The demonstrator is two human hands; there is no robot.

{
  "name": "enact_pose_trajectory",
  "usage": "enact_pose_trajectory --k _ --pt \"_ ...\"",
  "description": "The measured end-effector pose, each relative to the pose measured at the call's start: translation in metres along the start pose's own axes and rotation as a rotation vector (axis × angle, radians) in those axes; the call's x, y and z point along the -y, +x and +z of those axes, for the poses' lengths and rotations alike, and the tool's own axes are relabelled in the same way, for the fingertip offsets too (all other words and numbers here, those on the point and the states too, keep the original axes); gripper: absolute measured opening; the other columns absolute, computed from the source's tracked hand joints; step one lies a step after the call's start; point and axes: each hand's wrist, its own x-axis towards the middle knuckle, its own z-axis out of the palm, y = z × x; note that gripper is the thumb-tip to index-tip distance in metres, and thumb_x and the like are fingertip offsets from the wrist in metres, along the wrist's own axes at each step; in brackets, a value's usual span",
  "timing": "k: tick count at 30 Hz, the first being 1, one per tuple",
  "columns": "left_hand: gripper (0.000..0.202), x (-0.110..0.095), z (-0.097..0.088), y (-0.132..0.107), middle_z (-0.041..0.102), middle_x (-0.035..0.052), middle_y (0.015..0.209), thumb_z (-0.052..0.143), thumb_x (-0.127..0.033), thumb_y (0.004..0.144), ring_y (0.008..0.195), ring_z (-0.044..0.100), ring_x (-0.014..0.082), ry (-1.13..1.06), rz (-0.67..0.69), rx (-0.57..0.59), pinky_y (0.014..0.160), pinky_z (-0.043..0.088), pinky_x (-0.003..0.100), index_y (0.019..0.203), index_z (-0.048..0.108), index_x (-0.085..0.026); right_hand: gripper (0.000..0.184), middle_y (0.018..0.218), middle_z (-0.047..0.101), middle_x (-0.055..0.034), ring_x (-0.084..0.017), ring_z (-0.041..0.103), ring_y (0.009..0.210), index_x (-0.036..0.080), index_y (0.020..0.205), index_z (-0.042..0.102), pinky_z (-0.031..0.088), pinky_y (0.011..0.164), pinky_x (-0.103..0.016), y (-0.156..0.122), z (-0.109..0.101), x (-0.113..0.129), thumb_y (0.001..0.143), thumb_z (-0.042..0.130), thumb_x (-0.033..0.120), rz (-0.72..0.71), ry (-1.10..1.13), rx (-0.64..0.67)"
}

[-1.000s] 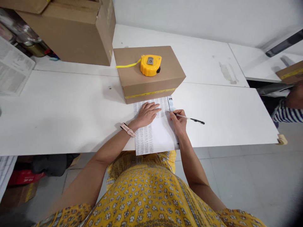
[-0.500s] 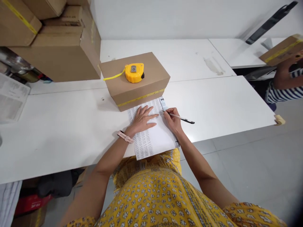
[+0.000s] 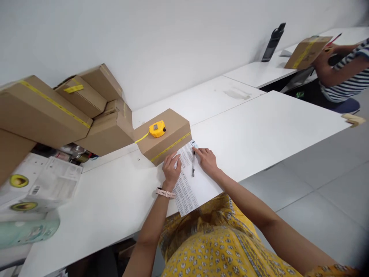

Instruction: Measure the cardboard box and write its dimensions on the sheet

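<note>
– So where's the pen (image 3: 193,164) sitting relative to the fingers?

– Flat on the printed sheet (image 3: 199,184), just left of the right hand (image 3: 207,159), one end right by its fingertips. Long axis runs roughly toward the table's (image 3: 259,132) near edge. Right hand's definitely closer.

– Pinched?

– Can't tell tbh. Right fingers look bunched, maybe just touching that end. The left hand (image 3: 172,169) is at the sheet's left edge, fingers curled, narrow gap to the thumb, nothing visible in it.

– Much room?

– Tight on the far side: cardboard box (image 3: 174,144) there, tape measure (image 3: 157,129) on top. Rightward the white top stretches on. Sheet looks to poke past the near edge.
</note>
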Motion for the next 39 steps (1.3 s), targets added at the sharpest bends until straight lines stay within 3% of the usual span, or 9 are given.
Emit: enact_pose_trajectory --k 6,11,14,20,23,25,28,31,39 --pt "0.028 -0.011 -0.057 0.067 0.066 0.0128 0.135 0.054 -0.029 0.097 0.134 0.053 0.03 0.154 -0.065 -0.385 0.115 0.039 0.05 0.117 0.071 -0.022 0.062 0.127 0.069 -0.0105 -0.027 0.056 0.109 0.02 0.145 0.055 0.039 0.091 -0.036 -0.002 0.001 0.001 0.088 0.04 0.0 0.019 -0.011 0.011" --pt "0.073 -0.009 -0.085 0.131 0.033 0.0166 0.164 0.074 -0.045 0.081 0.153 0.025 0.0374 0.085 -0.387 -0.094 0.124 0.022 0.052 0.145 0.051 -0.019 0.044 0.127 0.069 -0.0117 -0.027 0.056 0.111 0.017 0.129 0.065 0.039 0.092 -0.037 -0.001 0.005 -0.002 0.091 0.045 0.006 -0.004 0.028 -0.019" --pt "0.071 -0.001 -0.084 0.148 0.05 0.0183 0.151 0.081 -0.04 0.071 0.144 0.04 0.0389 -0.102 -0.51 0.051 0.119 0.029 0.051 0.135 0.058 -0.019 0.04 0.123 0.07 -0.0122 -0.027 0.057 0.109 0.017 0.121 0.068 0.04 0.091 -0.037 0.001 0.008 -0.003 0.089 0.048 0.006 -0.01 0.067 -0.044" --pt "0.05 -0.007 -0.086 0.141 0.065 0.0132 0.132 0.074 -0.041 0.075 0.124 0.058 0.0302 -0.262 -0.548 0.006 0.105 0.043 0.04 0.119 0.066 -0.017 0.039 0.118 0.071 -0.0128 -0.025 0.059 0.106 0.017 0.123 0.067 0.043 0.092 -0.037 -0.004 0.005 -0.001 0.095 0.041 0.01 0.01 0.199 -0.209" --pt "0.049 -0.026 -0.096 0.129 0.072 0.0089 0.119 0.067 -0.053 0.081 0.108 0.066 0.0251 -0.415 -0.52 0.065 0.091 0.05 0.033 0.116 0.069 -0.019 0.035 0.112 0.072 -0.0127 -0.025 0.061 0.105 0.018 0.113 0.07 0.044 0.095 -0.038 -0.001 -0.015 0.01 0.098 0.038 0.02 -0.006 0.488 -0.403" --pt "0.05 -0.039 -0.103 0.124 0.074 0.0083 0.113 0.068 -0.057 0.081 0.104 0.067 0.0242 -0.5 -0.496 0.126 0.088 0.051 0.032 0.113 0.071 -0.018 0.036 0.111 0.073 -0.0124 -0.025 0.062 0.106 0.019 0.11 0.07 0.046 0.096 -0.038 0.011 -0.039 0.024 0.099 0.038 0.033 0.035 0.761 -0.418" --pt "0.05 -0.056 -0.11 0.12 0.075 0.0091 0.112 0.069 -0.059 0.082 0.103 0.068 0.0242 -0.581 -0.488 0.208 0.088 0.051 0.033 0.112 0.073 -0.018 0.048 0.117 0.074 -0.0097 -0.023 0.065 0.11 0.021 0.114 0.069 0.049 0.091 -0.034 0.042 -0.08 0.046 0.096 0.041 0.056 0.179 1.233 -0.137" --pt "0.05 -0.062 -0.115 0.121 0.075 0.009 0.11 0.07 -0.06 0.081 0.101 0.068 0.0242 -0.616 -0.502 0.252 0.088 0.051 0.034 0.11 0.073 -0.019 0.056 0.117 0.075 -0.0094 -0.023 0.066 0.11 0.021 0.107 0.071 0.049 0.089 -0.033 0.073 -0.114 0.06 0.092 0.041 0.066 0.253 1.44 0.192" --pt "0.047 -0.05 -0.129 0.124 0.073 0.0083 0.109 0.074 -0.059 0.078 0.103 0.065 0.0248 -0.599 -0.548 0.212 0.091 0.049 0.034 0.1 0.071 -0.018 0.047 0.115 0.071 -0.0074 -0.019 0.063 0.101 0.021 0.098 0.065 0.046 0.087 -0.031 0.096 -0.143 0.075 0.081 0.068 0.065 0.061 1.226 0.212"
